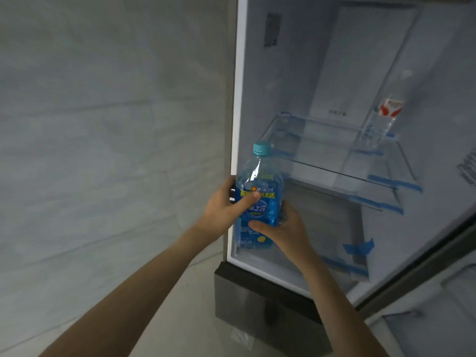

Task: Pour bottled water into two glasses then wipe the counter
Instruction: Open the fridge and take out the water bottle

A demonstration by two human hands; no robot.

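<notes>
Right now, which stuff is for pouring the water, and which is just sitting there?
For the job:
- blue-label water bottle, held by left hand and right hand

Just there:
- clear bottle with red label on the glass shelf
- open fridge

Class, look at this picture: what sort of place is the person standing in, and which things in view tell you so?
Probably a home kitchen, at an open fridge. Its glass shelf carries a clear bottle, and both hands grip a blue-labelled water bottle before it. A tiled wall stands alongside.
</notes>
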